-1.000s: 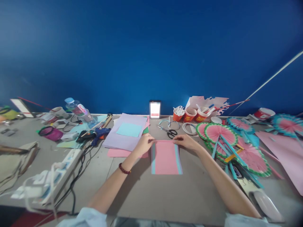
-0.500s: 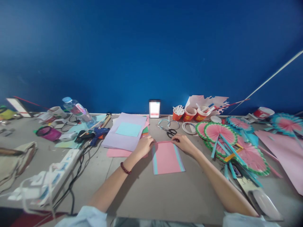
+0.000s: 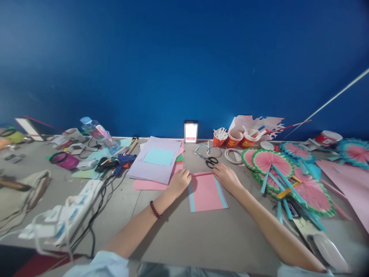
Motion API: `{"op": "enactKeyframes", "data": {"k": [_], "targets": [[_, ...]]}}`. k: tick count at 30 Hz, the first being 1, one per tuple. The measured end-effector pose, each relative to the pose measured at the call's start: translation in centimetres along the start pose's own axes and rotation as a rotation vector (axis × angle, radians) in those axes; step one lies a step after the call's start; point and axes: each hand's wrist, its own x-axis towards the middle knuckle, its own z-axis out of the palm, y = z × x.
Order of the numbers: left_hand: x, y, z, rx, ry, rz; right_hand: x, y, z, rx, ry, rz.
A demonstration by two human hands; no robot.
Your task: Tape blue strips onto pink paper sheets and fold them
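Note:
A pink sheet of paper (image 3: 208, 194) with light blue strips along its left and right sides lies on the grey table. Its far edge is turned over in a narrow fold. My left hand (image 3: 181, 181) pinches the far left corner of that fold, and my right hand (image 3: 226, 176) pinches the far right corner. Just beyond the right fingers rest black-handled scissors (image 3: 208, 158). Left of the sheet is a stack of coloured paper, with a lavender sheet (image 3: 152, 169) and a smaller light blue piece (image 3: 159, 156) on top.
Red paper cups (image 3: 234, 139) stand by the blue wall near a roll of tape (image 3: 233, 156). Pink and green pleated paper fans (image 3: 273, 164) spread over the right side. On the left are a glue gun (image 3: 122, 163), a tilted bottle (image 3: 99, 134), black cables and a power strip (image 3: 77, 209).
The view has shifted slightly, so everything sits a little further right. Both hands keep hold of the pink sheet's far edge, with hardly any movement against the paper.

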Motion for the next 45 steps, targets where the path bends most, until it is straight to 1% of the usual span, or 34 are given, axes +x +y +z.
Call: {"op": "enactKeyframes", "data": {"k": [6,10,14,19,23,25,28,30,32,35,37,40,41,43,45], "targets": [[-0.6,0.3,-0.3,-0.001,0.021,0.042,-1.1,-0.1,-0.1,-0.028,0.004,-0.066],[-0.6,0.7,-0.4,-0.029,0.007,0.03,-1.5,-0.4,0.1,-0.045,0.016,-0.046],[-0.4,0.8,-0.3,-0.027,0.029,0.014,-1.7,-0.7,0.3,-0.091,0.017,-0.034],[-0.3,1.0,-0.4,0.032,-0.026,0.047,-1.9,-1.1,0.1,-0.128,0.01,-0.016],[-0.5,1.0,-0.5,0.056,-0.042,0.063,-2.1,-1.4,0.1,-0.103,0.014,-0.007],[-0.6,0.8,-0.7,0.024,-0.015,0.053,-2.1,-1.3,0.2,-0.041,0.022,0.023],[-0.7,0.5,-1.4,-0.06,0.092,-0.03,-2.0,-1.0,-0.1,0.146,0.043,0.111],[-0.7,0.6,-2.1,-0.136,0.173,-0.102,-1.8,-0.7,-0.7,0.312,0.07,0.178],[-0.6,1.1,-3.1,-0.267,0.224,-0.143,-1.7,-0.6,-1.7,0.473,0.109,0.22],[-0.2,2.5,-4.8,-0.533,0.246,-0.191,-1.5,-1.2,-3.7,0.635,0.191,0.245],[0.3,3.3,-5.9,-0.632,0.265,-0.215,-1.6,-2.2,-5.1,0.667,0.252,0.262],[1.3,4.2,-7.5,-0.759,0.23,-0.27,-2.0,-4.3,-6.7,0.661,0.366,0.286],[1.7,4.4,-7.9,-0.804,0.215,-0.296,-2.2,-5.0,-7.1,0.655,0.408,0.297],[2.4,4.8,-8.4,-0.893,0.19,-0.352,-2.6,-6.4,-7.4,0.634,0.469,0.27],[2.9,5.1,-8.6,-0.979,0.179,-0.396,-2.9,-7.6,-7.6,0.62,0.487,0.222]]}}
